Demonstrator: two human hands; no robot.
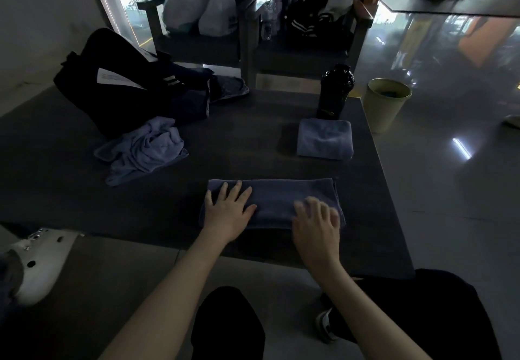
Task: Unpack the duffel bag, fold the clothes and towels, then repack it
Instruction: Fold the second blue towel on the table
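Blue towel point(281, 199); black duffel bag point(112, 92); pale-green bin point(382, 106).

head view, forward-down, close over table point(253, 140)

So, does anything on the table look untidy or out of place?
Yes. A pale blue towel lies crumpled beside the duffel bag, unfolded, unlike the neat folded towel by the black bottle. Some dark clothes also lie heaped against the bag.

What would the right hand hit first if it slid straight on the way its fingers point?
Past the dark blue towel under it, the right hand would cross bare table and probably meet the smaller folded blue towel first, the black bottle just behind. The hand is blurred, so this is approximate.
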